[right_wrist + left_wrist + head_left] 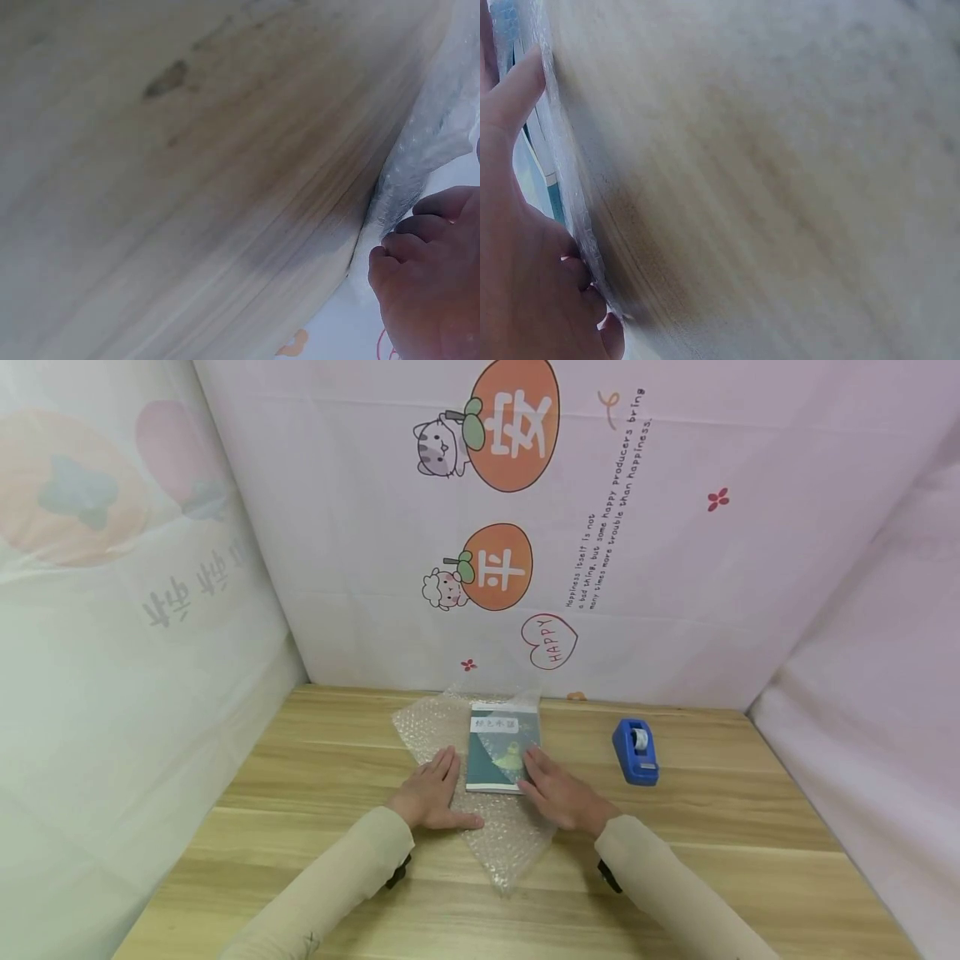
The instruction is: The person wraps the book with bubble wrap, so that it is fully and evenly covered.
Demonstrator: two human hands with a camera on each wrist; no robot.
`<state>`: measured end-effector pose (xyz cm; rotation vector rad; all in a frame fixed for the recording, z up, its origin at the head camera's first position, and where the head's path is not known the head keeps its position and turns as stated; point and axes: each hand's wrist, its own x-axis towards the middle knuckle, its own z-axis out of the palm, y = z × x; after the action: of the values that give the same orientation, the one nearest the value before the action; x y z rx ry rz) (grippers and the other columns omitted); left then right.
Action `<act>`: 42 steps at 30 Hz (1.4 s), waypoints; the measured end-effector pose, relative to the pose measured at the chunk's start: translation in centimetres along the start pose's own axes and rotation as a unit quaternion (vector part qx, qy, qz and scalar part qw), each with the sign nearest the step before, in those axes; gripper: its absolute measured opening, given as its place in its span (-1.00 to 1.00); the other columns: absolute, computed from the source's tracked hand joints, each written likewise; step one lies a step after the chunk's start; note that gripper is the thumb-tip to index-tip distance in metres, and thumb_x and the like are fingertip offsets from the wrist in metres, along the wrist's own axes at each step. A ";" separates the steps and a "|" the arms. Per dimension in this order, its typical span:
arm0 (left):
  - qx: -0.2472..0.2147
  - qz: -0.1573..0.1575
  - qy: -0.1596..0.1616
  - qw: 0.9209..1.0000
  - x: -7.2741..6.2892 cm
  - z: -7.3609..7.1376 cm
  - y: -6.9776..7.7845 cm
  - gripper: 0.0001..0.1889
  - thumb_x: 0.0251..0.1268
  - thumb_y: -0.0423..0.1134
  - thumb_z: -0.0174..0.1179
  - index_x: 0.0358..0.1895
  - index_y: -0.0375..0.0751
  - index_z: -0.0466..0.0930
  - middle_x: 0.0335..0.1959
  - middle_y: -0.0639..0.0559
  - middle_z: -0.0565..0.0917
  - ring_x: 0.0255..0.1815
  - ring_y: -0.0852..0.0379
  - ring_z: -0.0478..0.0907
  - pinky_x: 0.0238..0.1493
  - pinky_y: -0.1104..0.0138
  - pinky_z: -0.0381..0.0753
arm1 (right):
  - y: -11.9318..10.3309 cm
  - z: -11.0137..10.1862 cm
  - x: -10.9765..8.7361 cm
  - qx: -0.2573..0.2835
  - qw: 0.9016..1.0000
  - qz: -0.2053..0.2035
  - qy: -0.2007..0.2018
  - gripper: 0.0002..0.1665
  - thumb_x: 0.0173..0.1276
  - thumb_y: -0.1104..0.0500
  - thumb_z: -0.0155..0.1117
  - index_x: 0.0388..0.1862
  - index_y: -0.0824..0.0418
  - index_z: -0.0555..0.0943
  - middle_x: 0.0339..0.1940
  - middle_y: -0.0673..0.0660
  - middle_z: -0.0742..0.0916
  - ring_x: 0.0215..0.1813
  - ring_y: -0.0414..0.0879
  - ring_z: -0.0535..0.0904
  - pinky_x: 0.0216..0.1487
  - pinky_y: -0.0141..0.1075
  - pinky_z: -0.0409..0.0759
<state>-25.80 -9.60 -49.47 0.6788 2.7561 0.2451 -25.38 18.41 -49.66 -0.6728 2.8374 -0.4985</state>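
Note:
A dark green book (487, 764) with a white title label lies on a sheet of bubble wrap (506, 847) on the table. One flap of the wrap is folded over the book's right part. My left hand (433, 795) rests on the wrap just left of the book, thumb pointing right. My right hand (564, 795) presses the folded flap at the book's right edge with its fingers extended. In the left wrist view, the wrap's edge (577, 202) runs beside the hand, with a bit of the book behind it. The right wrist view shows bubble wrap (412, 165) by the fingertips.
A blue tape dispenser (637, 753) with a roll of clear tape stands right of the book. The wooden table (300, 860) meets a printed cloth wall (360, 610) at the back, and pale cloth hangs on both sides.

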 end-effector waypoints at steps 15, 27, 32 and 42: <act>-0.001 0.005 0.006 1.000 0.1 0.2 -0.2 0.31 0.26 0.61 0.10 0.72 -0.36 -0.14 0.78 -0.28 -0.17 0.81 -0.18 -0.18 0.77 -0.05 0.05 | -0.8 0.5 -1.5 -0.078 0.996 -0.034 -0.032 -0.16 0.78 -0.18 -0.24 0.74 0.35 0.03 0.79 0.31 0.06 0.80 0.21 -0.05 0.77 0.09 0.10; -0.010 0.019 0.013 1.000 -0.2 -0.2 -0.1 0.26 0.32 0.53 0.14 0.70 -0.44 -0.10 0.76 -0.35 -0.13 0.80 -0.25 -0.14 0.77 -0.07 0.06 | -0.7 0.7 -2.0 -0.103 0.993 -0.052 -0.035 -0.21 0.79 -0.12 -0.28 0.74 0.35 0.03 0.79 0.31 0.08 0.80 0.20 -0.03 0.77 0.08 0.12; -0.020 0.042 0.022 0.999 -0.2 -0.5 -0.8 0.17 0.40 0.41 0.17 0.67 -0.50 -0.03 0.74 -0.40 -0.05 0.78 -0.29 -0.07 0.76 -0.05 0.08 | -0.8 0.8 -2.1 -0.107 0.992 -0.053 -0.036 -0.20 0.79 -0.13 -0.30 0.74 0.35 0.00 0.79 0.31 0.06 0.81 0.21 -0.05 0.77 0.08 0.11; -0.101 0.070 0.062 0.991 -0.4 -3.0 -3.1 -0.17 0.48 -0.03 0.25 0.52 -0.65 0.21 0.58 -0.50 0.30 0.60 -0.40 0.30 0.66 -0.13 0.28 | -0.7 0.8 -2.2 -0.103 0.992 -0.060 -0.034 -0.20 0.79 -0.13 -0.30 0.74 0.35 0.00 0.79 0.33 0.05 0.80 0.22 -0.05 0.77 0.08 0.10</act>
<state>-27.71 -12.76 -47.25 0.8281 2.7500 0.6061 -22.96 18.58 -49.93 -0.8828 2.8198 -0.1950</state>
